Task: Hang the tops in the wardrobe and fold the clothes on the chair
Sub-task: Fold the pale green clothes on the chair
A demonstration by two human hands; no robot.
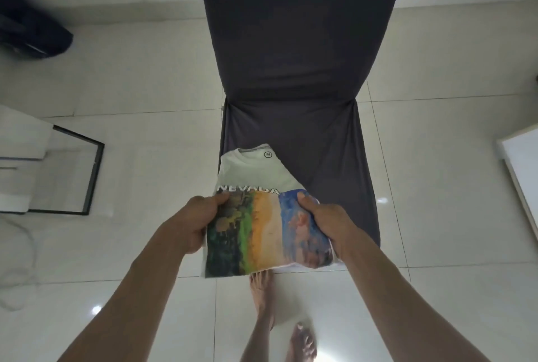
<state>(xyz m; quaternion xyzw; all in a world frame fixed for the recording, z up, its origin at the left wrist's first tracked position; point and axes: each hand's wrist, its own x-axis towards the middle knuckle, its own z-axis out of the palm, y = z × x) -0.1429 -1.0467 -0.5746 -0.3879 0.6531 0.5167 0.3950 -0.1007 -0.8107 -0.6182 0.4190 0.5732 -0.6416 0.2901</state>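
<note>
Together our hands carry one piece: the left hand [201,220] grips the left edge of the folded printed T-shirt [267,230], thumb on top, and the right hand [323,219] clamps its right edge the same way. We hold it at the near end of the chair [291,56], its far part over the seat and its near hem hanging past the seat front, above our bare feet [279,318]. We judge this to be the folding half of the task, with the shirt already folded small. Next we need to settle it flat on the seat and let go evenly, so the fold does not spring open. Nothing blocks the seat. On the tiled floor [145,85] lie a dark bag [32,32] far left, a black-framed glass panel [72,169] and a loose white cord [17,268], all well apart from the chair.
</note>
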